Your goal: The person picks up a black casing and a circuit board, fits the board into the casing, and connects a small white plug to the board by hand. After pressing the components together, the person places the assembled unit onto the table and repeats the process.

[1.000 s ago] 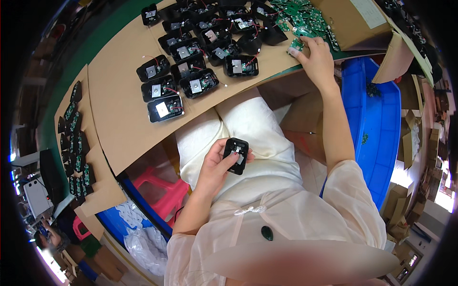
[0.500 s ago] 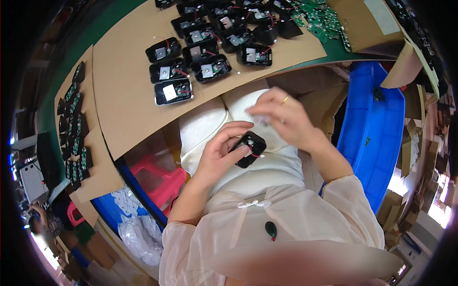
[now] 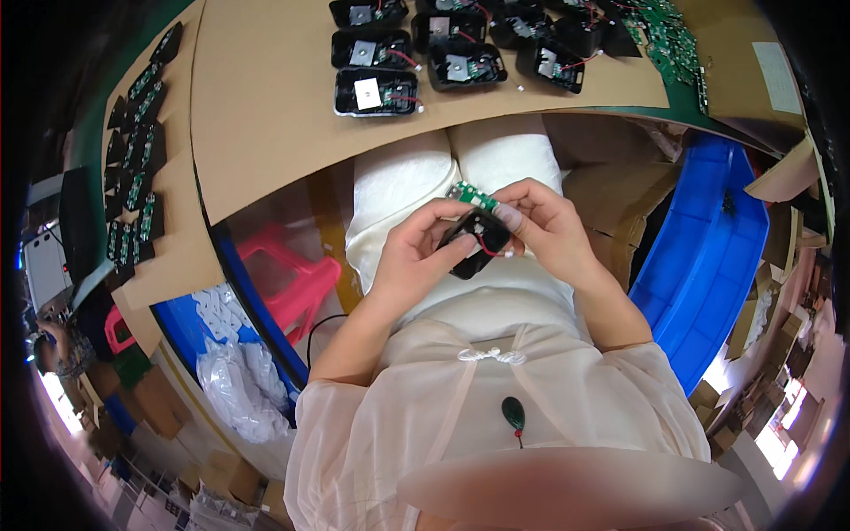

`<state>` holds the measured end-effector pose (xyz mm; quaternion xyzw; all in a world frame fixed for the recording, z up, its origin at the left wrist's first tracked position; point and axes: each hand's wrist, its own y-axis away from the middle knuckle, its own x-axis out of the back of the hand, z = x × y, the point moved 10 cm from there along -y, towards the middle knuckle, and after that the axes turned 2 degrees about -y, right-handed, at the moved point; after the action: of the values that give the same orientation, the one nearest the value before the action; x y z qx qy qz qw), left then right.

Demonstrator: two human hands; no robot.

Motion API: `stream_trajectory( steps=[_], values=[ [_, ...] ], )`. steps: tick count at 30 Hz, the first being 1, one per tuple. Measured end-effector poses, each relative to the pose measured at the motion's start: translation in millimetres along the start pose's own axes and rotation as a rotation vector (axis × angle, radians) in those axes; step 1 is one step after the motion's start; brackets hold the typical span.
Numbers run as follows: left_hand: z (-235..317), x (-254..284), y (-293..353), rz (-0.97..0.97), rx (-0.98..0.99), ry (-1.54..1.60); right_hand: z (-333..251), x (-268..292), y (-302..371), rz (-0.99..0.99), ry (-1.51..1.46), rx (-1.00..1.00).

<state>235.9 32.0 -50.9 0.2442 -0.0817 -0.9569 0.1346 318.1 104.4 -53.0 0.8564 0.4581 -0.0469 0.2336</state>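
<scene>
Above my lap, my left hand is closed round a small black plastic housing, its thumb pressed inside. A red wire with a white plug hangs from the housing's right side. Between the fingers of my right hand is a green circuit board, held just beyond the housing's far edge. Whether board and housing touch, I cannot tell. On the cardboard sheet ahead stand several similar black housings, with metal plates and red wires inside.
Loose green circuit boards are heaped at the far right beside a cardboard box. A blue bin stands at my right. To the left are a pink stool, plastic bags and rows of black parts with green boards.
My right hand has come down beside the housing, and the green board now shows clearly in its fingers. The view has shifted, so the table's housings appear higher.
</scene>
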Motion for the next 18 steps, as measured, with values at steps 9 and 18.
stream_trajectory(
  steps=[9,18],
  values=[
    [-14.9,19.0,-6.2,0.226,0.119,0.08,-37.4,25.1,17.4,0.334,0.01,0.337],
    [-13.5,20.6,-5.0,0.233,-0.001,0.008,-13.9,0.5,8.8,0.19,-0.262,0.083]
  ],
)
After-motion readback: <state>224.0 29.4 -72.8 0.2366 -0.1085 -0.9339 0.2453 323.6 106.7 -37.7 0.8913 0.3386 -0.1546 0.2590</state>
